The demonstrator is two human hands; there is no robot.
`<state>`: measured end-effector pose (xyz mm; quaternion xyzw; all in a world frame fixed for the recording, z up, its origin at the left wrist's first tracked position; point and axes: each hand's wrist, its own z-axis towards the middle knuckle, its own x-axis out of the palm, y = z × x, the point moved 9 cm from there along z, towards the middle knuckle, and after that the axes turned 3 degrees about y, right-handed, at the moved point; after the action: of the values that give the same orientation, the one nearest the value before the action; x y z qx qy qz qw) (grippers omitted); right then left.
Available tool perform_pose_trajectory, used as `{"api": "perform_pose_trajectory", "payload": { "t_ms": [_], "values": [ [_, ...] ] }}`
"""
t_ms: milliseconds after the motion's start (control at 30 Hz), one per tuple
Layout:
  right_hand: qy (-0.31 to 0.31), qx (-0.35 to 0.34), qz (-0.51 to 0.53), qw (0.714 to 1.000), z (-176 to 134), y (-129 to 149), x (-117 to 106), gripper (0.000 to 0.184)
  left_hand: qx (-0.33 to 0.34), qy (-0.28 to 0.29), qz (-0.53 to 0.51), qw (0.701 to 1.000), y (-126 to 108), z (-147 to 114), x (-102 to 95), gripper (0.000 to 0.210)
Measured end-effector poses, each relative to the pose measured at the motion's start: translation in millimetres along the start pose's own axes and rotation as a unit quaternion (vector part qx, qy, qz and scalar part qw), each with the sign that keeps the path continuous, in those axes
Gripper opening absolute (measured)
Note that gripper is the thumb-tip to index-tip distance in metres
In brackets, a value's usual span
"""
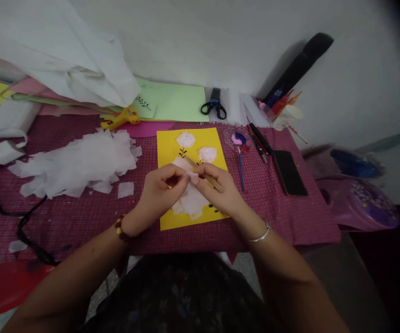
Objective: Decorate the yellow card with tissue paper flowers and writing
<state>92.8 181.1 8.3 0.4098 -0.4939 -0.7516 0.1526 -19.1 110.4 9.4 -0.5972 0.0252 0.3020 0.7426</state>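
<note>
Both my hands meet over a yellow sheet [167, 219] that bears white tissue-paper flowers [186, 139] and dark painted leaves. My left hand [160, 187] pinches the edge of a small white tissue-paper piece [193, 175]. Thumb and fingers of my right hand [220, 189] close on the same piece, with a thin brownish stick [217, 184] lodged among the fingers. Whether the stick is a pencil or a brush, I cannot tell. Below the hands lies a larger white tissue-paper patch [191, 203], partly hidden.
Left of the sheet is a heap of tissue-paper squares [75, 162]. Behind are a yellow glue gun [121, 118], scissors [215, 104] and green paper [179, 101]. To the right lie a paint palette [237, 138], a blue-handled brush [241, 171], pens [260, 138] and a phone [290, 173].
</note>
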Motion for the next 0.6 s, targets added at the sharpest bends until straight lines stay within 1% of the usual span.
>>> {"api": "perform_pose_trajectory", "payload": {
  "t_ms": [67,133,233,300,367,467,533,567,600],
  "values": [
    [0.010,0.023,0.000,1.000,0.1,-5.0,1.8,0.017,0.019,0.010,0.009,1.000,-2.2,-0.8,3.2,0.010],
    [0.007,0.030,-0.005,1.000,0.1,-7.6,1.2,0.017,0.016,0.024,0.013,0.999,-1.6,-1.5,7.5,0.011],
    [0.000,0.026,-0.005,1.000,0.2,-8.8,-0.1,0.015,-0.024,0.042,-0.015,0.999,3.6,-1.8,12.6,0.012],
    [-0.012,0.023,0.002,1.000,0.3,-8.7,-2.4,0.015,-0.076,0.051,-0.071,0.993,11.3,-1.9,15.5,0.013],
    [-0.029,0.019,0.010,0.999,0.2,-7.6,-5.6,0.015,-0.142,0.075,-0.154,0.975,21.5,-3.6,22.9,0.015],
    [-0.039,0.007,0.012,0.999,-0.2,-3.5,-7.4,0.014,-0.236,0.124,-0.280,0.922,34.1,-9.7,39.0,0.017],
    [-0.039,-0.014,0.010,0.999,-0.8,2.7,-6.7,0.014,-0.269,0.133,-0.335,0.893,38.1,-12.2,44.5,0.020],
    [-0.040,-0.028,0.010,0.999,-1.2,6.4,-6.3,0.014,-0.275,0.133,-0.348,0.886,38.4,-11.9,44.8,0.021],
    [-0.043,-0.041,0.014,0.998,-1.7,10.0,-6.2,0.014,-0.272,0.132,-0.350,0.886,37.4,-10.3,43.3,0.023]
  ]
}}
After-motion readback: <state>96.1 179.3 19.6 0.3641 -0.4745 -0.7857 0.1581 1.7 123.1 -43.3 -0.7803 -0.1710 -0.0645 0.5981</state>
